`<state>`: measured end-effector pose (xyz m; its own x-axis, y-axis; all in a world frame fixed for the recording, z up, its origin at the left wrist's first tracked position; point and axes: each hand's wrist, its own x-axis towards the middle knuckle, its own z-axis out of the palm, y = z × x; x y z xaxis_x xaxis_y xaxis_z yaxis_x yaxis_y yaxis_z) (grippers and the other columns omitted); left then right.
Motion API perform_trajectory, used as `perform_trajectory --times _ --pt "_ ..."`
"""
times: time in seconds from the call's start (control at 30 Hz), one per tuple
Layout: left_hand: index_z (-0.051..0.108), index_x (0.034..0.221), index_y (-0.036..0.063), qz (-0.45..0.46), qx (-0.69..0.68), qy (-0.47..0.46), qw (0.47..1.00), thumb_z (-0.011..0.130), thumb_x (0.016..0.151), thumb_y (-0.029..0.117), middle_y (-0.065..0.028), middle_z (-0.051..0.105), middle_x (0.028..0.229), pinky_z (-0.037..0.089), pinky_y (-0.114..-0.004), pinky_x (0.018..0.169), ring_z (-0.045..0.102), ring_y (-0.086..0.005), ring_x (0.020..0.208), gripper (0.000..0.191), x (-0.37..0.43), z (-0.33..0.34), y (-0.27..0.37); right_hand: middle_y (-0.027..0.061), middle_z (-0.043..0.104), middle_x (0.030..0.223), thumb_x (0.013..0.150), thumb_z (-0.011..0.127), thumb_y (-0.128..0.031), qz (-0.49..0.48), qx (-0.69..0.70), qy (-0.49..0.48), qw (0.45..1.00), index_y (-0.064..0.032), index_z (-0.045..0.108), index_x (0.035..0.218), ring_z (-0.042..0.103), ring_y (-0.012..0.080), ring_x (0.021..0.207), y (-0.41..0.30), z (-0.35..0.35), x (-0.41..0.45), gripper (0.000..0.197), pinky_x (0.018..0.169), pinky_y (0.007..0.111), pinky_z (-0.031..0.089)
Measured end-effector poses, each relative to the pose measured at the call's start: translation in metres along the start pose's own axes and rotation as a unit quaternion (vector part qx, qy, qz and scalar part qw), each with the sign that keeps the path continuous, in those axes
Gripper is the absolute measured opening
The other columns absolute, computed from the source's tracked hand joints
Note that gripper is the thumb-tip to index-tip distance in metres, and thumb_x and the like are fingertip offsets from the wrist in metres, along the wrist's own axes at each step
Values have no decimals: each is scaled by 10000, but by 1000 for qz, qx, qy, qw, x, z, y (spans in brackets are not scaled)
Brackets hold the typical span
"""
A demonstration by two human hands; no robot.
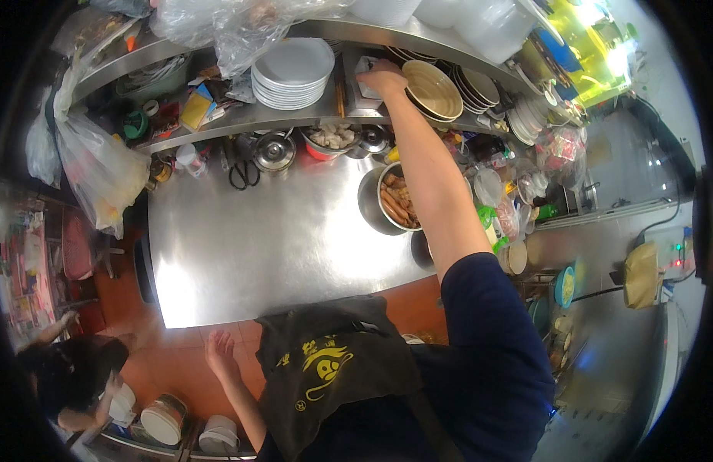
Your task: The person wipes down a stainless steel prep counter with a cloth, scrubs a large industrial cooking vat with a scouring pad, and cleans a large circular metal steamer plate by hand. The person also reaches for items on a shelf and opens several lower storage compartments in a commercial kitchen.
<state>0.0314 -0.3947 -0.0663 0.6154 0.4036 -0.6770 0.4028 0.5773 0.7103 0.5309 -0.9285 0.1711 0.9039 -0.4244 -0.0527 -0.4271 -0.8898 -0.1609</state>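
Note:
My right hand reaches up to the steel shelf. Its fingers are on a crumpled white cloth or tissue; which of the two, I cannot tell. Just right of that hand lean large beige bowls, and to its left rises a stack of white plates. Brown chopsticks lie between the plates and the hand. My left hand hangs before the table's front edge, holding nothing, fingers loosely apart. Beneath my right forearm, a steel pot of sausages and other browned food is partly hidden.
On the steel table are black-handled scissors, a lidded steel pot and a bowl of pale chunks. Jars, bags and bottles crowd the right end. Plastic bags hang at left. Another person is at lower left, near white buckets.

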Motion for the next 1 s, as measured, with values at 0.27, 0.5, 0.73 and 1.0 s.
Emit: perform_trajectory --times 0.27,0.5,0.73,1.0 --pt "594 1179 26 -6 37 -18 999 613 927 322 -101 617 1121 454 -364 888 587 -227 1021 389 4 9 8 116 659 1263 716 768 -527 5 1 -7 1000 -107 675 1215 629 272 1175 -4 3 -6 659 939 375 527" --pt "584 1211 6 9 63 -39 997 569 945 327 -111 622 1160 458 -355 890 595 -230 1025 417 2 32 27 174 683 1188 709 744 -546 -25 14 23 999 -38 703 1143 657 319 1110 7 4 -7 670 914 393 537" --pt "562 1241 -3 -3 69 -54 996 563 934 283 -126 625 1166 467 -347 868 596 -240 1036 420 7 27 21 211 628 1267 709 708 -582 -64 -16 74 995 -14 668 1186 627 324 1157 20 21 -5 742 947 410 520" --pt "562 1252 -19 32 47 -111 992 594 919 238 -132 629 1158 502 -319 796 610 -221 1011 422 24 6 8 193 573 1358 731 708 -534 -49 -25 -10 998 29 494 1376 577 290 1240 5 22 -8 883 970 391 507"
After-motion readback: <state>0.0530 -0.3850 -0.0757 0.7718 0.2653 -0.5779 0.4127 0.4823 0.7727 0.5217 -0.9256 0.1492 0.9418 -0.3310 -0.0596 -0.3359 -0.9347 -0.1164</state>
